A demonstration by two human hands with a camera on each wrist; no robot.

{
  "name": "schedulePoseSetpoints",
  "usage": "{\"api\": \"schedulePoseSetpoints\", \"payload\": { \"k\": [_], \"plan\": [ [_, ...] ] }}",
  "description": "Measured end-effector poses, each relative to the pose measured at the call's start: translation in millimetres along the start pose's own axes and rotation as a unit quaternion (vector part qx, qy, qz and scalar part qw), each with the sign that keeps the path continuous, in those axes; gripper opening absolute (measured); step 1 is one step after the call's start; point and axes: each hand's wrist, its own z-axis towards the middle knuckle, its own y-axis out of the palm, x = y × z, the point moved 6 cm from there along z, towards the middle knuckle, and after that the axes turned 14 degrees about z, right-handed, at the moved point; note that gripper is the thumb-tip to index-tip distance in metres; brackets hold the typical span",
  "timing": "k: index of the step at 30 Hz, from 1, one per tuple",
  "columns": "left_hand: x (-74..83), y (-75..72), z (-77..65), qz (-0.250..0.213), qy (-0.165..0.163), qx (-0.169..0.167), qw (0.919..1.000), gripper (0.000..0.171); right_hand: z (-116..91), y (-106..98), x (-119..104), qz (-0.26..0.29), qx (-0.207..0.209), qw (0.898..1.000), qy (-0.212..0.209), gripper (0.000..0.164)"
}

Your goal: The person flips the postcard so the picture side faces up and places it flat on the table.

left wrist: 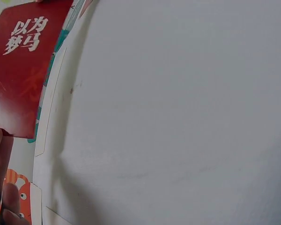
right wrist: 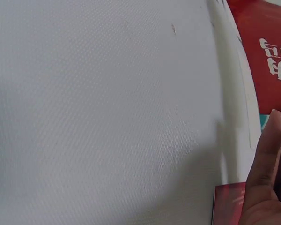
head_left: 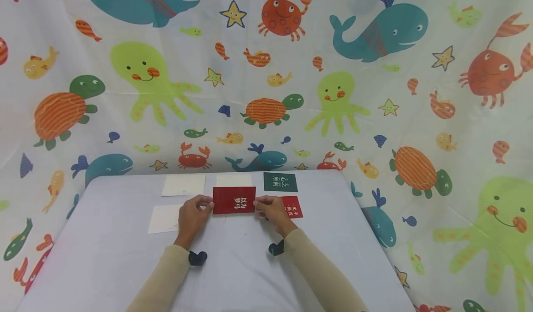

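A dark red card (head_left: 226, 200) with white Chinese characters is held up between both hands, above the table's middle. My left hand (head_left: 194, 217) pinches its left edge between thumb and fingers. At the opposite edge, my right hand (head_left: 272, 211) pinches the card in the same way. The left wrist view shows the red card (left wrist: 18, 84) nearly whole, with left fingertips at its lower corner. In the right wrist view, part of the red card (right wrist: 271, 61) shows above the right thumb. Beneath the right hand lies another red card (head_left: 294, 207), partly covered.
A green card (head_left: 280, 182) with white characters lies at the back right. White cards lie at the back left (head_left: 183, 185), back middle (head_left: 234, 180) and front left (head_left: 160, 219), the last partly behind the left hand. A white cloth covers the table (head_left: 237, 275); a sea-animal curtain (head_left: 233, 80) hangs behind.
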Motion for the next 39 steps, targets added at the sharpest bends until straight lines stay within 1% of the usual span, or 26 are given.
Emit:
{"api": "schedulePoseSetpoints", "payload": {
  "k": [6,12,20,28,32,39],
  "plan": [
    [-0.3,1.7,-1.6,-0.003,-0.004,0.004,1.0,0.022,-1,2,-1,-0.011,0.026,1.0,-0.014,0.028],
    [-0.6,3.0,-3.0,0.008,0.004,0.017,0.9998,0.026,-5,5,-4,-0.011,0.046,0.999,-0.028,0.024],
    [-1.3,8.0,-6.7,0.027,0.001,0.015,0.9995,0.026,-7,4,-2,-0.044,0.067,0.996,-0.036,0.022],
    [-0.5,9.3,-11.3,0.056,0.002,0.01,0.9984,0.024,-9,4,-2,-0.077,0.076,0.993,-0.039,0.021],
    [-0.6,9.6,-12.1,0.072,0.005,0.013,0.9973,0.023,-6,3,1,-0.09,0.07,0.992,-0.045,0.019],
    [-4.7,11.1,-11.3,0.078,0.003,0.013,0.9969,0.023,-5,2,2,-0.109,0.074,0.99,-0.049,0.018]
  ]
}}
